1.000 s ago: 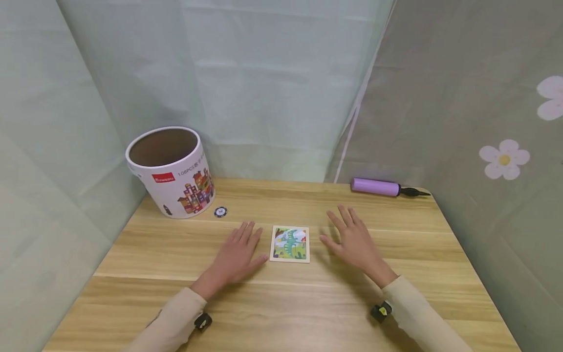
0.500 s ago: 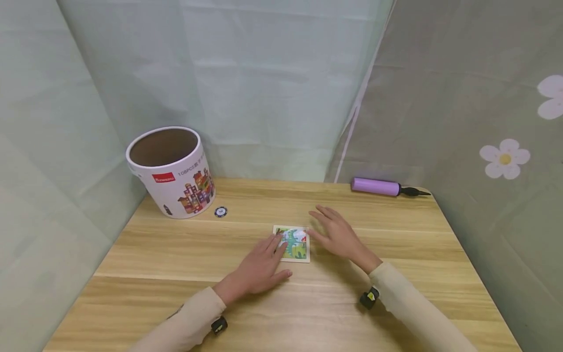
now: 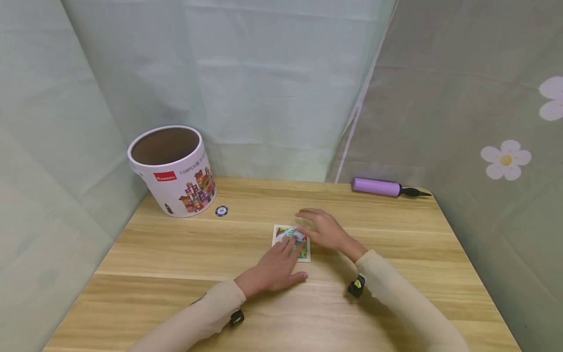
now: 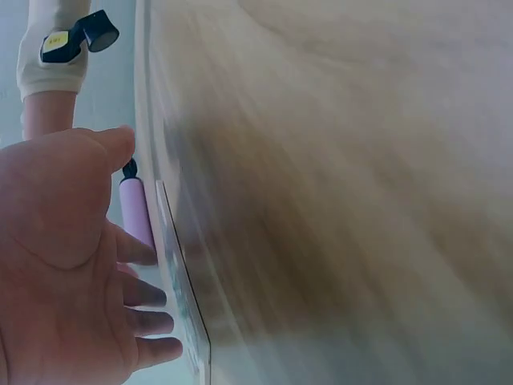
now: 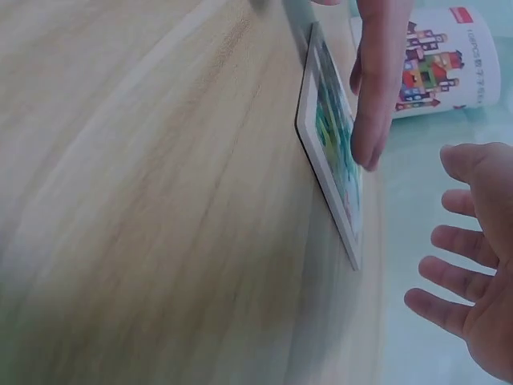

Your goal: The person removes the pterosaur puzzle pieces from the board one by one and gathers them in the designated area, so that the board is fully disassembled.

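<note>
Left hand [image 3: 275, 270] and right hand [image 3: 325, 231] hovered unclenched and empty over the puzzle [image 3: 283, 232], inside the table's [image 3: 184, 249] edges; visible parts looked assembled to me, the rest hidden.

Both hands [image 3: 276, 270] angle inward with fingers extended.

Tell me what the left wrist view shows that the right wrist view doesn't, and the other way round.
Only the left wrist view shows the purple pump and the right sleeve with its black gadget. Only the right wrist view shows the bucket and the palm of the right hand. Both show the picture board, the left hand and the table.
</note>
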`<move>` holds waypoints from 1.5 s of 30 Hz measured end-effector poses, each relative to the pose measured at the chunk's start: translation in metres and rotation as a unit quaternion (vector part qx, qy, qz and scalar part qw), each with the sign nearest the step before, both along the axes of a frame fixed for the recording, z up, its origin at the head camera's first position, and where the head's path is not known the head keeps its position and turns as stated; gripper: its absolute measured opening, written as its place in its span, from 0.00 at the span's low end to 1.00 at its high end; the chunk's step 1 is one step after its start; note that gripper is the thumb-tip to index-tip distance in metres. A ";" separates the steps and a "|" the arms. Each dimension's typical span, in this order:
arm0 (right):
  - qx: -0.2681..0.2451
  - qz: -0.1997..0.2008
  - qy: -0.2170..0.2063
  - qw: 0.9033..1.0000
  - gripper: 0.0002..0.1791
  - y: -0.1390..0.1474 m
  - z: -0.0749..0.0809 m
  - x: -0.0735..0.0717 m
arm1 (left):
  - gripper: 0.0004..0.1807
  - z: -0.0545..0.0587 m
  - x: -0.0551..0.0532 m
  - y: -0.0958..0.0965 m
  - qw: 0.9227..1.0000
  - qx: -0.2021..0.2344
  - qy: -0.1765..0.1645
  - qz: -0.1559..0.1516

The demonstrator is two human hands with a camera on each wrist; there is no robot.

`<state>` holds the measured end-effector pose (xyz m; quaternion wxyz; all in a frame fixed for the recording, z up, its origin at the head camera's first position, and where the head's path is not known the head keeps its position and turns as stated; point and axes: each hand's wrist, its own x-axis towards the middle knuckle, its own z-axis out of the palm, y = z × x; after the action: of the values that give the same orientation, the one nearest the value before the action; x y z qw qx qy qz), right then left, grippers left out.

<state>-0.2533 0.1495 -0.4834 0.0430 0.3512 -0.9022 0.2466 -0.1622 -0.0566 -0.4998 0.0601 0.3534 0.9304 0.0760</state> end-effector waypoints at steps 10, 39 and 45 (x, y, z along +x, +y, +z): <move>-0.024 0.029 -0.039 0.999 0.22 -0.018 -0.010 -0.011 | 0.44 0.000 0.000 0.003 1.000 -0.019 -0.013 0.001; 0.016 0.053 -0.071 0.996 0.09 -0.053 -0.020 -0.034 | 0.45 0.003 0.003 0.003 0.999 -0.045 -0.014 -0.002; 0.013 0.052 -0.071 0.996 0.07 -0.056 -0.021 -0.037 | 0.45 0.003 0.003 0.004 0.998 -0.052 -0.025 0.011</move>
<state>-0.2902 0.0938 -0.5045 -0.0386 0.3800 -0.8865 0.2611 -0.1590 -0.0531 -0.4971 0.1008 0.3380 0.9350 0.0366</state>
